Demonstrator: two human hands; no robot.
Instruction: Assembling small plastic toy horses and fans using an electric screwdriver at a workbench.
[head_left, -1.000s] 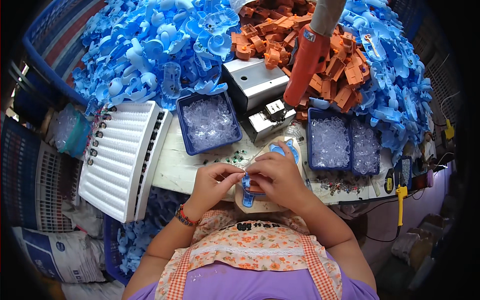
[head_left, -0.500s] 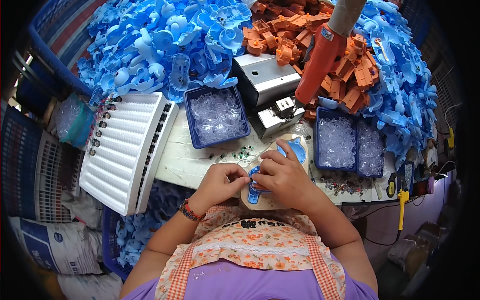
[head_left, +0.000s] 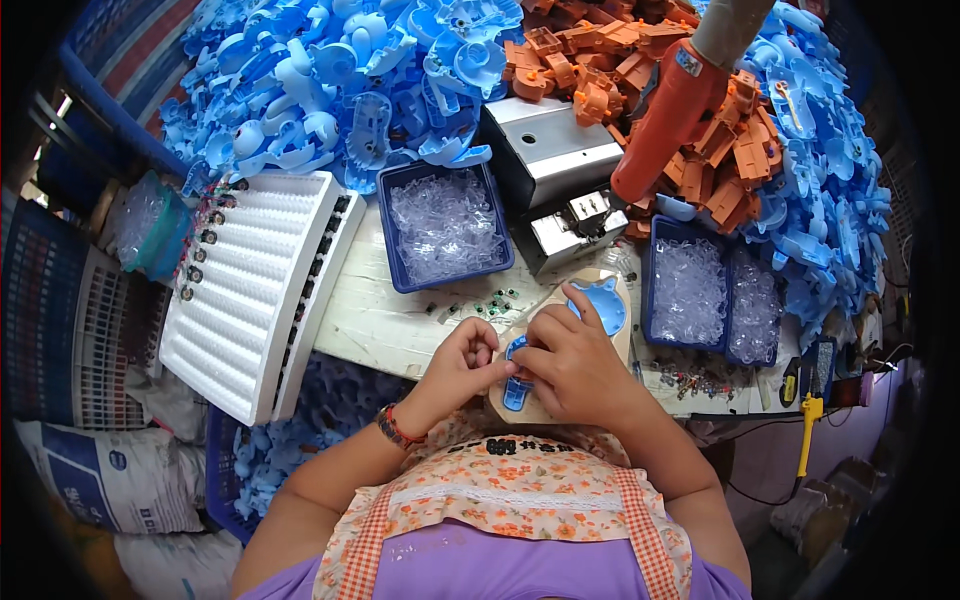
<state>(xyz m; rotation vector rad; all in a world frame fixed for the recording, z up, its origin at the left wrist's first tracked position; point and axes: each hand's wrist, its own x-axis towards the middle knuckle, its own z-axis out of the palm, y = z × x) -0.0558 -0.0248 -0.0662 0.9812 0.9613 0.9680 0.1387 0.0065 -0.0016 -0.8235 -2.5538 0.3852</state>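
Observation:
A blue plastic shell half lies in a pale board-like holder close in front of me. Over its upper part, my right hand bends down with its fingers pressed together; whatever they grip is hidden beneath them. From the left, my left hand reaches the shell's edge with its thumb, the other fingers curled in. I cannot make out whether something small is in that hand. Beyond my right fingers, a second blue shell piece sits in the same holder.
Blue bins of clear plastic parts stand left and right. Between them is a metal box device; an orange-red handheld tool hangs nearby. Behind are blue shell and orange part heaps. White foam trays lean left.
My left hand has drawn its fingertips back a little and curled them, its thumb still at the shell. My right hand keeps nearly the same place. The whole view has shifted slightly.

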